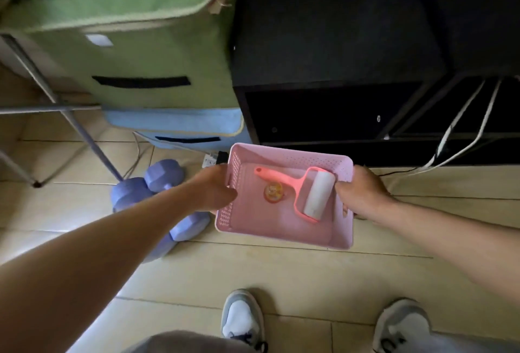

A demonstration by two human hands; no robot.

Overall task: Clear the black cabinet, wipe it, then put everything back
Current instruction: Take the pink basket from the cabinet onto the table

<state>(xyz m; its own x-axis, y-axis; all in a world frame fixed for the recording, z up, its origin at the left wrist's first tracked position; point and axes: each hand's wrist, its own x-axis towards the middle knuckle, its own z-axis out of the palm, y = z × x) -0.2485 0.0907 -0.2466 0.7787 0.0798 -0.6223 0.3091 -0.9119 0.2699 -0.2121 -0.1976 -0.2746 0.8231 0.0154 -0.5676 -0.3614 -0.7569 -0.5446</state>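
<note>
A pink perforated plastic basket (281, 236) hangs above the tiled floor in front of the black cabinet (332, 31). My left hand (213, 188) grips its left wall and my right hand (363, 193) grips its right wall. Inside the basket lie a pink lint roller (315, 195) with a white roll and a small round orange item (273, 191). The cabinet's top surface is bare and dark, and its open lower shelf (323, 116) looks empty.
Two purple dumbbells (157, 183) lie on the floor left of the basket. A green and blue fabric drawer unit (135, 71) stands left of the cabinet. White cables (461, 127) hang at the right. A power strip (211, 159) sits behind the basket. My shoes (243, 316) are below.
</note>
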